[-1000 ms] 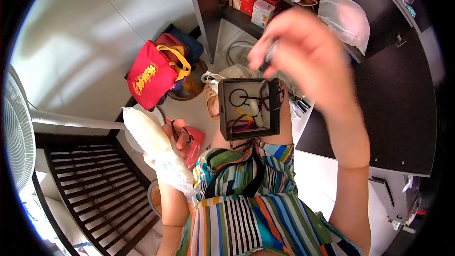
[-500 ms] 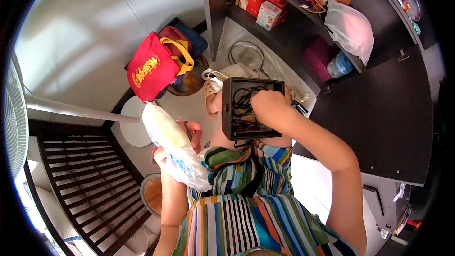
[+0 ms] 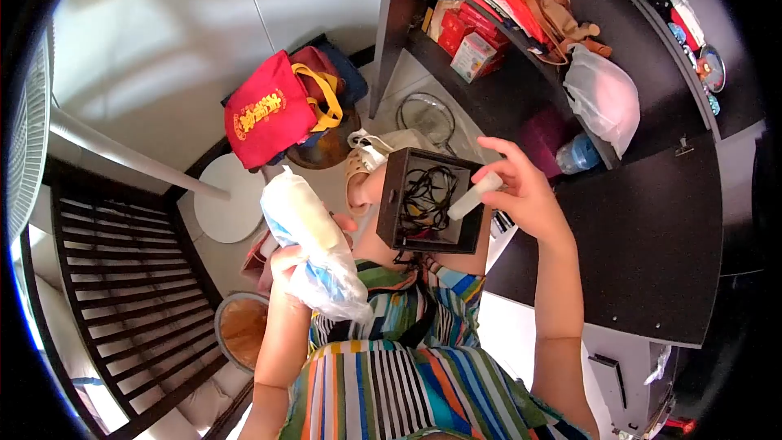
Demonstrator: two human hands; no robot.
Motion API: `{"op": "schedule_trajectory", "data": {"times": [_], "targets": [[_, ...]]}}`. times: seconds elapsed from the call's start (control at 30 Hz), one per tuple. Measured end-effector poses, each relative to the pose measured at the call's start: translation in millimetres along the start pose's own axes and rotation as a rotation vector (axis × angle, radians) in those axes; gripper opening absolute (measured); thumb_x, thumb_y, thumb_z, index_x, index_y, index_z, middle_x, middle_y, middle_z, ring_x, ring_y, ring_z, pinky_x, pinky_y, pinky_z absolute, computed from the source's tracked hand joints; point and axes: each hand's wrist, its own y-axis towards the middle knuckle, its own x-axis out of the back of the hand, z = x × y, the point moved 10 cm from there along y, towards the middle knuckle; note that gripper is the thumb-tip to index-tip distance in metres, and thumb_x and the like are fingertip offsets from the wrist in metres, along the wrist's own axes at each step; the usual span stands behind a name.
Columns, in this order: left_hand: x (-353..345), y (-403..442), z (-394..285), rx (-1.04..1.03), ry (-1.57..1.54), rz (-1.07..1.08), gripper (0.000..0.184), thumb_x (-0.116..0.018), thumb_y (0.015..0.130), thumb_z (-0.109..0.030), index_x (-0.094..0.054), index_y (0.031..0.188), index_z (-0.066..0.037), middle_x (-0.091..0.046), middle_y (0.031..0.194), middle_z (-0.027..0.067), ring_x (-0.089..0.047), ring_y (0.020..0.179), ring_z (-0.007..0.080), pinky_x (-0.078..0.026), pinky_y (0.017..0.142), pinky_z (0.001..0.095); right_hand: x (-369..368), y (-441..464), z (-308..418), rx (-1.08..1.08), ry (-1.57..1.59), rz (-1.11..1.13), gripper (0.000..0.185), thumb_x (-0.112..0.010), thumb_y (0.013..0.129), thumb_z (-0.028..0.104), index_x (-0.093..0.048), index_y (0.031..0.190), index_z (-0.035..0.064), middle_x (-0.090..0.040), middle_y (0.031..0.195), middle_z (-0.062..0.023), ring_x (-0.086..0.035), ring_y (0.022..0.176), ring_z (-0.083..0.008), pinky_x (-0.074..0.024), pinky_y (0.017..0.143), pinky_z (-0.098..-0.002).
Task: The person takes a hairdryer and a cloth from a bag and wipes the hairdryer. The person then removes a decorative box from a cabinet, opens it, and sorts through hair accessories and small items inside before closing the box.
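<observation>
A small white stick-shaped object (image 3: 470, 200) is pinched between the thumb and fingers of my right hand (image 3: 521, 191), over the right side of a dark open box (image 3: 391, 204). What exactly the white piece is, I cannot make out. The box rests on my lap and holds tangled black cables (image 3: 429, 195). My left hand (image 3: 288, 265) grips a white plastic bag (image 3: 314, 236), stuffed full and marked with blue, to the left of the box. Part of that hand is hidden behind the bag.
A dark cabinet with shelves (image 3: 481, 98) stands open at the right, holding red boxes and a filled plastic bag (image 3: 604, 102). A red tote bag (image 3: 269, 110) lies on the floor. Nearby are a white fan base (image 3: 224, 204), a racket (image 3: 426, 118) and a slatted wooden frame (image 3: 130, 285).
My right hand has come up out of the box toward the right, now with the white piece in its fingers. The bag in my left hand has shifted slightly right.
</observation>
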Motion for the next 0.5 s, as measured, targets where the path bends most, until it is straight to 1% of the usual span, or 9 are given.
{"op": "schedule_trajectory", "data": {"times": [0.07, 0.1, 0.17, 0.2, 0.27, 0.3, 0.33, 0.43, 0.5], "targets": [[6, 1, 4, 0.009, 0.071, -0.085, 0.051, -0.060, 0.063, -0.021, -0.045, 0.105, 0.003, -0.050, 0.097, 0.0200, -0.051, 0.074, 0.0249, -0.046, 0.063, 0.0320, 7, -8, 7, 0.015, 0.160, 0.014, 0.059, -0.056, 0.069, -0.008, -0.038, 0.122, 0.0098, -0.058, 0.090, -0.0078, -0.054, 0.078, -0.0116, -0.0441, 0.065, -0.0236], [12, 0, 6, 0.025, 0.070, -0.125, 0.052, -0.060, 0.063, -0.019, -0.044, 0.107, 0.004, -0.051, 0.097, 0.0200, -0.052, 0.077, 0.0264, -0.046, 0.065, 0.0335, 14, -11, 6, -0.008, 0.271, -0.044, 0.049, -0.054, 0.071, -0.007, -0.041, 0.117, 0.0044, -0.057, 0.094, -0.0099, -0.054, 0.084, -0.0143, -0.0458, 0.067, -0.0244], [38, -1, 8, 0.079, 0.106, -0.227, 0.049, -0.061, 0.065, -0.013, -0.044, 0.108, 0.004, -0.054, 0.093, 0.0185, -0.056, 0.081, 0.0279, -0.048, 0.071, 0.0374, 18, -12, 4, 0.039, 0.454, -0.064, 0.042, -0.053, 0.072, -0.005, -0.044, 0.113, 0.0022, -0.057, 0.096, -0.0117, -0.055, 0.085, -0.0161, -0.0469, 0.069, -0.0257], [36, -2, 4, 0.066, 0.150, -0.332, 0.043, -0.060, 0.069, -0.009, -0.044, 0.107, 0.004, -0.056, 0.087, 0.0147, -0.058, 0.076, 0.0258, -0.049, 0.067, 0.0370, 19, -12, 4, 0.067, 0.549, -0.068, 0.039, -0.052, 0.073, -0.005, -0.046, 0.111, 0.0011, -0.057, 0.097, -0.0126, -0.055, 0.086, -0.0170, -0.0474, 0.070, -0.0264], [25, 5, 3, 0.061, 0.309, -0.374, 0.039, -0.060, 0.072, -0.005, -0.045, 0.106, 0.004, -0.057, 0.085, 0.0113, -0.059, 0.070, 0.0227, -0.050, 0.062, 0.0339, 14, -9, 12, 0.111, 0.621, -0.078, 0.033, -0.053, 0.074, -0.004, -0.048, 0.107, -0.0013, -0.056, 0.100, -0.0155, -0.056, 0.086, -0.0187, -0.0485, 0.072, -0.0278], [39, 0, -6, 0.012, 0.539, -0.588, 0.039, -0.063, 0.071, -0.004, -0.047, 0.106, 0.002, -0.058, 0.083, 0.0088, -0.059, 0.068, 0.0205, -0.050, 0.059, 0.0329, 9, -6, 16, 0.129, 0.629, -0.080, 0.033, -0.053, 0.074, -0.004, -0.048, 0.107, -0.0014, -0.056, 0.100, -0.0158, -0.056, 0.086, -0.0187, -0.0486, 0.071, -0.0277], [35, 5, -6, -0.031, 0.584, -0.514, 0.057, -0.064, 0.072, -0.003, -0.036, 0.121, -0.003, -0.054, 0.098, 0.0103, -0.054, 0.083, 0.0162, -0.046, 0.071, 0.0311, 4, -3, 21, 0.147, 0.638, -0.078, 0.033, -0.053, 0.075, -0.004, -0.047, 0.107, -0.0015, -0.056, 0.100, -0.0162, -0.056, 0.085, -0.0187, -0.0487, 0.071, -0.0275], [10, 7, -19, -0.245, 0.674, -0.410, 0.080, -0.062, 0.074, -0.001, -0.011, 0.134, -0.019, -0.042, 0.113, 0.0115, -0.049, 0.091, 0.0165, -0.044, 0.073, 0.0303, -12, 7, 33, 0.179, 0.638, -0.091, 0.033, -0.056, 0.073, -0.006, -0.049, 0.104, -0.0033, -0.057, 0.097, -0.0171, -0.057, 0.081, -0.0182, -0.0491, 0.068, -0.0268], [-1, 10, -24, -0.327, 0.701, -0.296, 0.062, -0.056, 0.078, 0.000, -0.023, 0.129, -0.016, -0.044, 0.111, 0.0070, -0.048, 0.091, 0.0139, -0.042, 0.075, 0.0274, -23, 14, 40, 0.185, 0.655, -0.085, 0.032, -0.058, 0.071, -0.006, -0.050, 0.102, -0.0040, -0.058, 0.094, -0.0169, -0.057, 0.078, -0.0173, -0.0493, 0.067, -0.0263]]}}
